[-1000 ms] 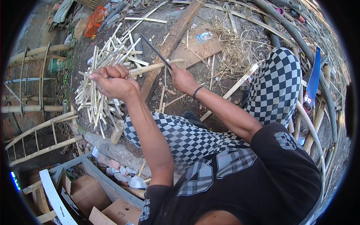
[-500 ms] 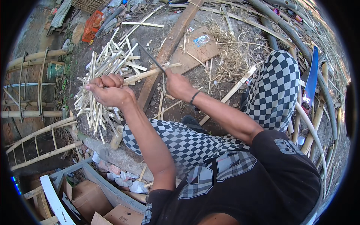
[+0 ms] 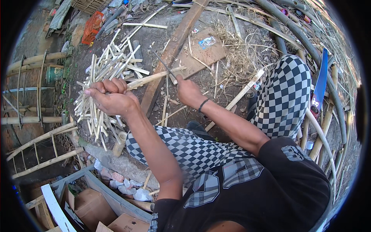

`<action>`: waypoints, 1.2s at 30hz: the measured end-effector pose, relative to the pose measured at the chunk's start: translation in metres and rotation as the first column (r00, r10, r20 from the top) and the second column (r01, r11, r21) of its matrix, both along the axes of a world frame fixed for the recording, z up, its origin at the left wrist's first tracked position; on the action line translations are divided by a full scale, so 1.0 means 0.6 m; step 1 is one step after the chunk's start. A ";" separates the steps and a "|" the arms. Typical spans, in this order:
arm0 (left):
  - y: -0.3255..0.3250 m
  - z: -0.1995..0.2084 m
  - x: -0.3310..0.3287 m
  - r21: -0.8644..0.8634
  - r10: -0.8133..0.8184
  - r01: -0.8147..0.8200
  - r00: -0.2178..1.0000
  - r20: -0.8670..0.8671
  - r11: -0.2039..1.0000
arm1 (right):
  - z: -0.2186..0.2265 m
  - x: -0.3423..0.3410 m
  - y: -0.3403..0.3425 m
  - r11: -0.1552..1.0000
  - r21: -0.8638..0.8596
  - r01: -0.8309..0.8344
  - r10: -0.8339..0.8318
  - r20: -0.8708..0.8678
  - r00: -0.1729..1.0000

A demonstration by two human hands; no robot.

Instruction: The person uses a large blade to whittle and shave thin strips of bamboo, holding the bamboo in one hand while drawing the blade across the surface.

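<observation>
My left hand (image 3: 113, 96) is closed around one end of a split bamboo strip (image 3: 154, 76). The strip points right across a brown wooden beam (image 3: 176, 43) lying on the ground. My right hand (image 3: 189, 92) grips a knife (image 3: 164, 64), its handle mostly hidden in the fist. Its narrow dark blade slants up and left, crossing over the strip near the strip's free end. A large pile of pale split bamboo sticks (image 3: 101, 118) lies just beyond and beneath my left hand.
A flat brown board (image 3: 201, 52) and a heap of fine shavings (image 3: 235, 58) lie beyond my right hand. At the right, a blue-bladed handsaw (image 3: 320, 83) leans among bamboo poles. An orange crate (image 3: 92, 28) sits far left; cardboard boxes (image 3: 94, 207) stand at lower left.
My right hand and the knife have shifted right and slightly nearer, toward the strip's free end. My left hand keeps the strip in nearly the same place.
</observation>
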State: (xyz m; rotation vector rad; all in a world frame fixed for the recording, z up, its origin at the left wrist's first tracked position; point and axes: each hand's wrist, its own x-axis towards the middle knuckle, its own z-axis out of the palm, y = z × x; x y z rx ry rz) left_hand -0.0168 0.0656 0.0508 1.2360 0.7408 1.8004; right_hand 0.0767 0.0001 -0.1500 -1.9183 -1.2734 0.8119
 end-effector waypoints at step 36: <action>0.025 -0.009 -0.031 -0.097 -0.099 0.103 0.994 0.054 0.990 | -0.118 0.032 0.025 0.992 -0.095 0.085 -0.068 0.170 0.983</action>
